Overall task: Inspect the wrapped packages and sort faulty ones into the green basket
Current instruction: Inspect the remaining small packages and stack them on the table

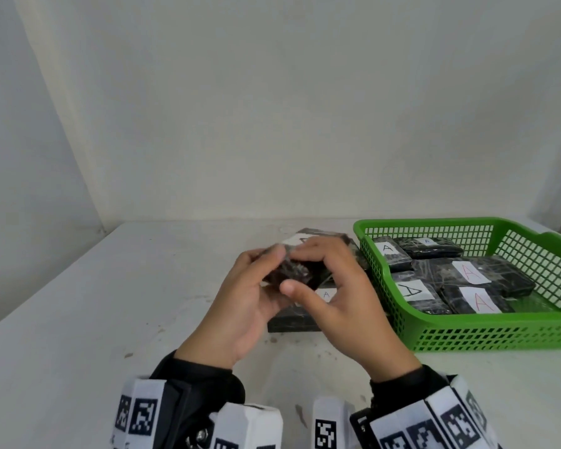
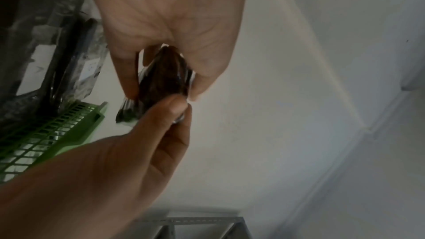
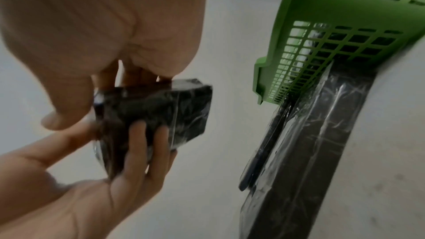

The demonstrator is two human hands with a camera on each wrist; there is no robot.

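Both hands, left hand (image 1: 240,299) and right hand (image 1: 334,286), grip one wrapped package (image 1: 292,270); green basket (image 1: 467,335) beside.

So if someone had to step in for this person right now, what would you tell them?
Left hand and right hand both grip one small wrapped package above the table, mid-inspection.
Green basket sits to the right, already holding several labelled packages.
More wrapped packages lie on the table under the hands, beside the basket.
Left: judge the held one, then check the rest.
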